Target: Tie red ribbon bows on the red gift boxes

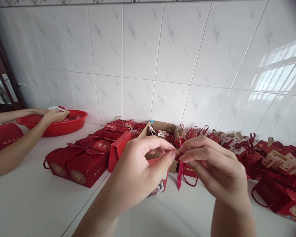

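Both my hands meet in front of me, above the table. My left hand (150, 161) is closed in a pinch at a red ribbon (180, 176). My right hand (209, 161) pinches the same ribbon from the other side, and its tail hangs down below the fingers. Behind my left hand stands a red gift box (162, 184) with a printed picture low on its side, mostly covered by the hand. A dark red cord loop (191, 182) hangs from another red box close behind my right hand.
At the left, another person's hands (55, 115) work over a red basin (64, 128). Finished-looking red boxes (88, 164) stand left of me. An open cardboard carton (162, 125) stands by the tiled wall. Several small bags (234, 144) and a red box (276, 197) are at the right.
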A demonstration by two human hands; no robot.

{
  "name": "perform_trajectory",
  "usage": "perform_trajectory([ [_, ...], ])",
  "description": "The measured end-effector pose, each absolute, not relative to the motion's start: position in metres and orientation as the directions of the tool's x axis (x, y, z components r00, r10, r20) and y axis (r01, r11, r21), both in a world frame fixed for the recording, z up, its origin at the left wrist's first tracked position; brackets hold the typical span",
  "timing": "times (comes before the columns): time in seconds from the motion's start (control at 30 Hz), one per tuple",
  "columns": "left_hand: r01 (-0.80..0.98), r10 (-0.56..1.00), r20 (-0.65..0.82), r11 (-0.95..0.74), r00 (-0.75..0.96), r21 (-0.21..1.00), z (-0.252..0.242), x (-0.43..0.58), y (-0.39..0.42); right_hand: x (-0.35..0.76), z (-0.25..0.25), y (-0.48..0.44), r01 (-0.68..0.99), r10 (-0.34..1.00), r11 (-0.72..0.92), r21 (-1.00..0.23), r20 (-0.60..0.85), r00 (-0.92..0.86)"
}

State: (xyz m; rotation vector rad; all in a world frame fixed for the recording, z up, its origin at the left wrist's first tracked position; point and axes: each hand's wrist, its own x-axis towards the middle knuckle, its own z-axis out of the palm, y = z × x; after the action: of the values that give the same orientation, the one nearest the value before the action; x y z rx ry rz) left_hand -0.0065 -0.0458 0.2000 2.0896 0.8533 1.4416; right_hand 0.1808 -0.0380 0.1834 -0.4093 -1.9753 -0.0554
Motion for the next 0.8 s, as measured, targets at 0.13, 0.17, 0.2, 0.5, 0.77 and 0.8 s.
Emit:
perform_trajectory([
  [0.13,0.243,0.727,0.626,-0.685,0.283,0.686,0.199,-0.006,-0.045,0.179,0.184,-0.039,0.352,0.281,0.924,-0.147,0.887,-0.366],
  [0.17,0.253,0.728,0.624,-0.684,0.283,0.684,0.199,-0.006,-0.044,0.178,0.184,-0.039,0.361,0.287,0.921,-0.148,0.884,-0.369],
  [0.2,0.264,0.728,0.626,-0.685,0.278,0.679,0.198,-0.006,-0.043,0.177,0.184,-0.039,0.367,0.289,0.919,-0.146,0.882,-0.373],
  [0.5,0.45,0.682,0.691,-0.708,0.239,0.544,0.194,-0.004,-0.038,0.172,0.179,-0.029,0.366,0.342,0.908,-0.202,0.862,-0.375],
  [0.77,0.577,0.758,0.538,-0.641,0.369,0.507,0.195,-0.016,-0.021,0.177,0.178,-0.022,0.396,0.439,0.87,-0.294,0.828,-0.35],
  [0.8,0.628,0.792,0.471,-0.602,0.389,0.493,0.194,-0.02,-0.016,0.179,0.178,-0.023,0.4,0.449,0.865,-0.301,0.822,-0.351],
])
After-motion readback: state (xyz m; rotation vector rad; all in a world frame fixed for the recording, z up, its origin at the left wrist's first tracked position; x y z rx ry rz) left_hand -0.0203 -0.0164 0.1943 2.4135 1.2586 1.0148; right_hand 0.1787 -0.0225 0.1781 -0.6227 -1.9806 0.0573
